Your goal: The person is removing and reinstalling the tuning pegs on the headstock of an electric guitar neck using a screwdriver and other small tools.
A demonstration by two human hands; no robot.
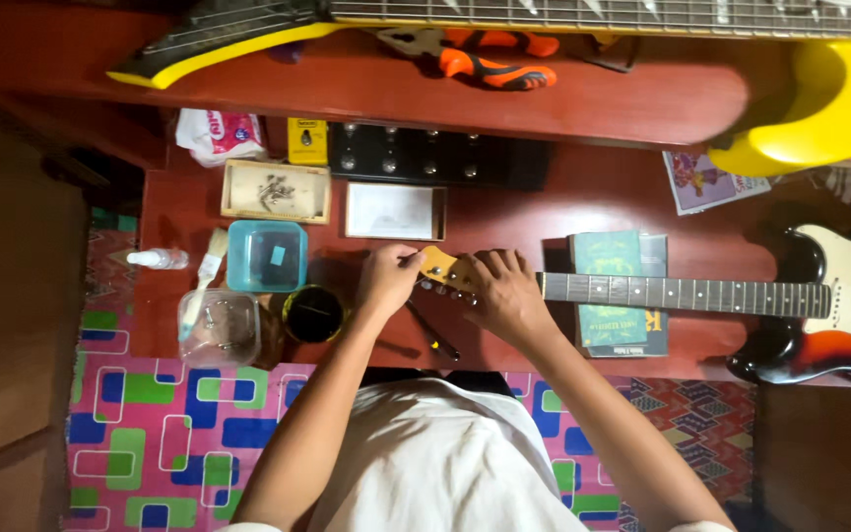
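Left hand: your left hand [387,279] is curled shut at the tip of the headstock [442,268], fingers pinched together on something too small to make out — likely a tuner or a small tool.
Right hand: your right hand [504,293] lies flat over the headstock where it joins the neck [687,294], fingers spread and pressing down; it seems to steady the wood so the other hand can work.
Headstock: it sits between your two hands, touching both, pale wood with small tuners along its near edge.
Neck: runs off to your right, propped on a green book [611,291] — judged a rest to keep it level — and meets the sunburst body [829,305] at the table's right end.
Screwdriver: a dark screwdriver [432,335] lies on the table [504,212] just below the headstock, within reach.
Near left: a dark cup [313,313], a clear jar [219,327] and a teal box [266,256] sit beside your left hand.
Farther back: a tray of small parts [276,191], a white-lined tray [395,211] and a black pedal unit [440,158].
Shelf: orange pliers [490,56] and a yellow guitar [839,99] lie above.
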